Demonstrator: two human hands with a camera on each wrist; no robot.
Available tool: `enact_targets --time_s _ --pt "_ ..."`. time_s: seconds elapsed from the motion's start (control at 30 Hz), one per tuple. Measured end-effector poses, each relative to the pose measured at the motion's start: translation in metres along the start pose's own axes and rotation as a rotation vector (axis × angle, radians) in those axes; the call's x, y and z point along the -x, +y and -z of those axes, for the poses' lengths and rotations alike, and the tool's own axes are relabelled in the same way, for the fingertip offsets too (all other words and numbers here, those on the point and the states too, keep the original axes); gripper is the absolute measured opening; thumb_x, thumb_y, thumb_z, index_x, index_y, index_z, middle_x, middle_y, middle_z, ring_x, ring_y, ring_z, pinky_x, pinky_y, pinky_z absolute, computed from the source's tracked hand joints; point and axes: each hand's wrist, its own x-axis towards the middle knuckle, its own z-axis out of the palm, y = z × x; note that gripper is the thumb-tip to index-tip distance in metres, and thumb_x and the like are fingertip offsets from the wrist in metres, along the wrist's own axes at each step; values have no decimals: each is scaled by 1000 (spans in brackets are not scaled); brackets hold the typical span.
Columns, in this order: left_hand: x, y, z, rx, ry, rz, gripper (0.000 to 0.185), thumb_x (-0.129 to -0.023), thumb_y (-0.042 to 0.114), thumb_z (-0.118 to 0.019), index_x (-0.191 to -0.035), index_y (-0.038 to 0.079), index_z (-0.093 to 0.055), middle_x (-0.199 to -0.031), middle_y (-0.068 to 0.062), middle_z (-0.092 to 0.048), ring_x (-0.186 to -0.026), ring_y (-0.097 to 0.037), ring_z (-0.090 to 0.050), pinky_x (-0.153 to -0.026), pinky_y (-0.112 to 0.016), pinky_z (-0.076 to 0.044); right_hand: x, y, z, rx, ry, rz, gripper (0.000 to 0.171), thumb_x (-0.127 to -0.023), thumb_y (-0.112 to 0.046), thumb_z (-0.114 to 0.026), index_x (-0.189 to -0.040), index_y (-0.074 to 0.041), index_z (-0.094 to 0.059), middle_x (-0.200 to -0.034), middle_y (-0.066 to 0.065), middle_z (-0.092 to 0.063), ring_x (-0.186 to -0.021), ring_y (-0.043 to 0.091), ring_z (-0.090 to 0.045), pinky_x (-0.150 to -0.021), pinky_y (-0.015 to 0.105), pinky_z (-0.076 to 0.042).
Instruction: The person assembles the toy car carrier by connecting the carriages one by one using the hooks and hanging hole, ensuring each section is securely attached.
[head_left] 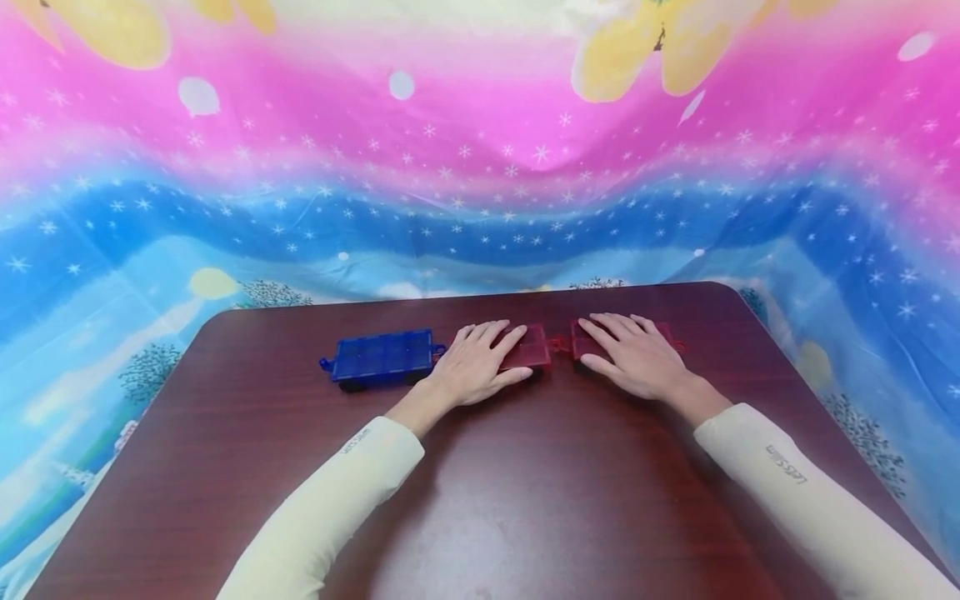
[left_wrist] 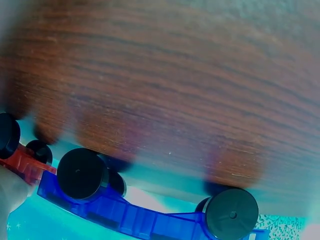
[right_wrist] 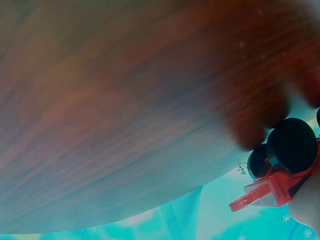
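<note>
Three translucent toy wagons with black wheels stand in a row near the table's far edge. My left hand [head_left: 476,362] rests on the middle one, a red wagon [head_left: 536,346], its fingers extended and covering much of it. On the rightmost red wagon [head_left: 581,337] lies my right hand [head_left: 633,358], fingers likewise straight. Between these two, red hooks [head_left: 558,343] meet; whether they are latched cannot be told. Left of my left hand is the blue wagon [head_left: 382,354], untouched. Its right hook [head_left: 438,350] is partly hidden by that hand. The right wrist view shows a free red hook [right_wrist: 250,197].
The dark brown wooden table [head_left: 517,500] extends toward me in front of the wagons. A patterned pink and blue cloth [head_left: 465,192] hangs behind it and along its sides.
</note>
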Motion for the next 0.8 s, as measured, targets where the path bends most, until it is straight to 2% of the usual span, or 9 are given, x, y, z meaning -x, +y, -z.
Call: enact_targets --time_s 0.47,0.8 --pt "-2 0 0 -40 -3 -2 77 -86 75 -19 -150 33 -17 -151 -3 -30 -137 -23 -32 -112 -47 -25 0 0 2 -10 -8 5 72 -88 -66 -40 -149 -33 -22 -152 3 -29 -139 28 -27 -111 56 -17" --pt "-1 1 0 -20 24 19 76 -86 74 -23 -150 33 -18 -150 -3 -32 -136 -24 -34 -111 -46 -25 0 -4 3 -14 -21 20 72 -88 -66 -40 -149 -32 -23 -152 2 -29 -139 27 -27 -111 55 -16"
